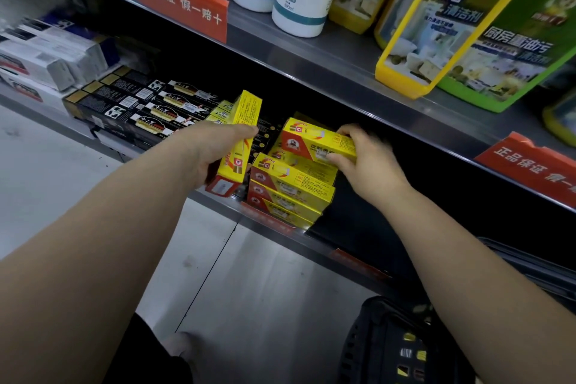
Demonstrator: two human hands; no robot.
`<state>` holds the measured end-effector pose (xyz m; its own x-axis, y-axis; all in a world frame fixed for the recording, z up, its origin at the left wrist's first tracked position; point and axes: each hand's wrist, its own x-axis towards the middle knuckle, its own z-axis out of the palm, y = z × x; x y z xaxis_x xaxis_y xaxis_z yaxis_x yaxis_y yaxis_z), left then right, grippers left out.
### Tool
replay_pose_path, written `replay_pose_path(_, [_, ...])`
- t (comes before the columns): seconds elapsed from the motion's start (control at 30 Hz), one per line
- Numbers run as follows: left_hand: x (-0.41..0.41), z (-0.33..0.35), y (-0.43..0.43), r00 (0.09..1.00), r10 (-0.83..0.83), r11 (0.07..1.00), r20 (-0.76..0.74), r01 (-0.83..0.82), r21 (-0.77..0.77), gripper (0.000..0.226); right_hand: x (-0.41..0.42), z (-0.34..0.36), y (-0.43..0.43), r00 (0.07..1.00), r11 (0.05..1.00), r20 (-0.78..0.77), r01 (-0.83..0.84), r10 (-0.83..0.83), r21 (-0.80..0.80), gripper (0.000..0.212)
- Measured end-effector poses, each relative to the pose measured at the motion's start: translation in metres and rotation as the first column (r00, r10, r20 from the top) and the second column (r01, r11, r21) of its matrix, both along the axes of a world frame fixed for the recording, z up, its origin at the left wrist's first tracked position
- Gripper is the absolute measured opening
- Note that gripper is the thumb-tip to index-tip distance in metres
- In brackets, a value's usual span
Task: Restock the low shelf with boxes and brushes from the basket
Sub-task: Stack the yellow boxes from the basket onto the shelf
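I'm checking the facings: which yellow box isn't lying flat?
The yellow box in the left hand: it stands on end, while the top box in the right hand and the stack below lie flat.

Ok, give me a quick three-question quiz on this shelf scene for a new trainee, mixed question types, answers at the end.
1. True or false: the left hand is empty.
2. The right hand grips a flat yellow box. Where is that box? A on the floor; B on top of the yellow stack; C in the basket.
3. What colour are the long boxes to the left of the yellow ones?
Key: 1 false, it grips a tilted yellow box. 2 B. 3 black.
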<state>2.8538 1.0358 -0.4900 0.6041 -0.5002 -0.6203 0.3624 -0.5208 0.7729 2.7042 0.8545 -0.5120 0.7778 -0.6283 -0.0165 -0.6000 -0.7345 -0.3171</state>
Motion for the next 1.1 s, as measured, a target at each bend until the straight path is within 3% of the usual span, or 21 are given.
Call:
replay_pose_path(0.07, [-0.002,0.000,0.000,1.000,-0.024,0.999,0.007,0.024,0.022,0.056,0.007,-0.011,0.000,0.998,0.998,-0.056,0.041,-0.038,0.055,0.043])
replay_pose_path(0.23, [-0.009,-0.002,-0.004,0.993,-0.117,0.992,0.010,0.117,0.056,0.044,0.016,-0.031,0.010,0.989,0.966,-0.138,-0.017,0.054,0.259,0.041])
replay_pose_path(0.33, [-0.007,-0.003,-0.005,0.993,-0.111,0.992,0.027,0.109,0.058,0.060,0.014,-0.035,0.013,0.980,0.943,-0.168,-0.045,0.105,0.329,0.055])
replay_pose_path(0.47, [-0.005,-0.006,-0.007,0.995,-0.094,0.994,0.046,0.092,0.051,0.071,0.010,-0.034,0.013,0.954,0.951,-0.260,-0.065,0.148,0.303,0.095])
replay_pose_path(0.63, [-0.005,-0.008,-0.007,0.993,-0.110,0.993,0.050,0.107,0.046,0.074,0.008,-0.032,0.015,0.963,0.954,-0.222,-0.088,0.155,0.287,0.096])
replay_pose_path(0.73, [-0.005,-0.009,-0.008,0.976,-0.202,0.979,0.086,0.198,0.048,0.071,0.009,-0.014,0.022,0.983,0.967,-0.067,-0.153,0.170,0.205,0.105])
replay_pose_path(0.8, [-0.007,-0.007,-0.008,0.958,-0.255,0.967,0.130,0.250,0.052,0.070,0.011,0.002,0.031,0.954,0.952,0.050,-0.297,0.294,0.070,0.099])
replay_pose_path(0.9, [-0.010,-0.002,-0.007,0.935,-0.336,0.942,0.114,0.333,0.040,0.067,0.011,0.017,0.036,0.895,0.901,0.113,-0.432,0.432,-0.019,0.065])
replay_pose_path(1.0, [-0.013,-0.001,-0.008,0.937,-0.279,0.960,0.212,0.278,0.032,0.067,0.005,0.020,0.025,0.920,0.916,0.099,-0.389,0.380,0.100,0.040])
replay_pose_path(1.1, [-0.015,-0.010,-0.015,0.927,-0.054,0.997,0.371,0.030,0.070,0.067,-0.002,0.012,0.006,0.981,0.972,0.108,-0.179,0.164,0.149,0.036])
